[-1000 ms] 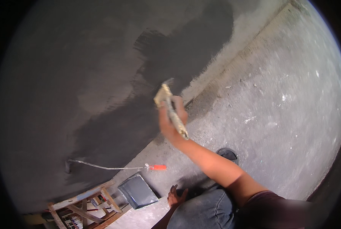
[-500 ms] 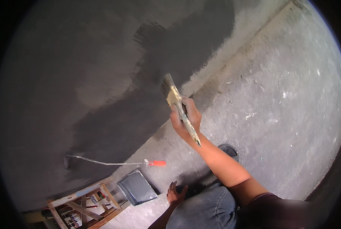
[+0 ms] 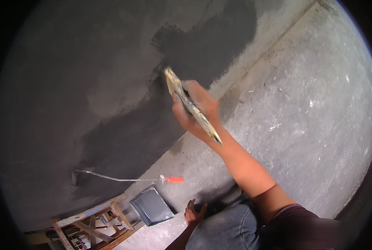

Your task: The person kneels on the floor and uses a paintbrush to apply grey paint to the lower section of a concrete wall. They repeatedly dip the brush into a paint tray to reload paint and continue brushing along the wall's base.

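Observation:
My right hand (image 3: 206,105) is closed around a paint-spattered paintbrush (image 3: 201,121), its handle slanting back over my wrist. The bristle end meets the wall (image 3: 115,89) at the edge of a wet dark grey patch (image 3: 190,50); the bristles themselves hardly show. Low beside my bent knee (image 3: 219,225), my left hand (image 3: 194,213) has its fingers apart and holds nothing. Between that hand and a wooden frame sits a black paint tray (image 3: 152,206) with grey paint in it.
A long-handled paint roller (image 3: 176,180) with an orange grip leans its head on the wall. At lower left stands a wooden frame (image 3: 122,216), with small items (image 3: 83,239) visible through it. The concrete floor (image 3: 302,116) spreads to the right, with white specks.
My right hand has moved up and left with the paintbrush, bringing the bristles onto the wall at the dark patch's edge. My left hand stays by the knee.

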`<move>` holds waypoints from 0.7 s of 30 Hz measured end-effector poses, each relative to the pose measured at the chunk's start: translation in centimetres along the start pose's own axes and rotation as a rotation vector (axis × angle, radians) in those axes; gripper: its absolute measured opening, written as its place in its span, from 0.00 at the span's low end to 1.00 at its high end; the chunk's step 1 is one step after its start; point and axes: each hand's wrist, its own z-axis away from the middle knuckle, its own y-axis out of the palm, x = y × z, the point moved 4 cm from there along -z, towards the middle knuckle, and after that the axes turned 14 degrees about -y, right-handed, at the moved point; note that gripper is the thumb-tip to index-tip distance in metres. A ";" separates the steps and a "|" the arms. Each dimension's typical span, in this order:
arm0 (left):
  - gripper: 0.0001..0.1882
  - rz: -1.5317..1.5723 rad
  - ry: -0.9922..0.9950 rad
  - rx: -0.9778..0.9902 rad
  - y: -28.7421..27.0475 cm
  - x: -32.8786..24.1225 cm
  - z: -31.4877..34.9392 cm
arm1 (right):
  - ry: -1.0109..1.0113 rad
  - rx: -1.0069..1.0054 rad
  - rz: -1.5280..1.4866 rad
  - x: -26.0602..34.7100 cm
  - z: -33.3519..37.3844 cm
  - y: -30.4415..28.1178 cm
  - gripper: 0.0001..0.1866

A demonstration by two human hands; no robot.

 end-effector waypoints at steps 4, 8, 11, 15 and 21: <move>0.46 0.020 0.019 -0.020 0.3 0.8 -0.1 | -0.002 -0.123 0.004 1.1 0.0 -1.9 0.12; 0.45 0.037 0.007 -0.019 0.1 0.4 -0.2 | 0.261 -0.354 -0.117 -3.9 5.1 -4.3 0.17; 0.45 0.048 0.000 -0.040 -0.3 -0.2 0.2 | 0.565 -0.245 0.037 -10.1 13.3 -7.2 0.21; 0.43 0.015 0.008 0.002 -0.2 -1.1 -0.1 | 0.636 -0.175 0.145 -15.2 19.3 -6.6 0.21; 0.42 0.038 -0.011 -0.036 -0.2 -0.6 0.5 | 0.590 -0.160 -0.030 -9.0 11.1 -0.6 0.25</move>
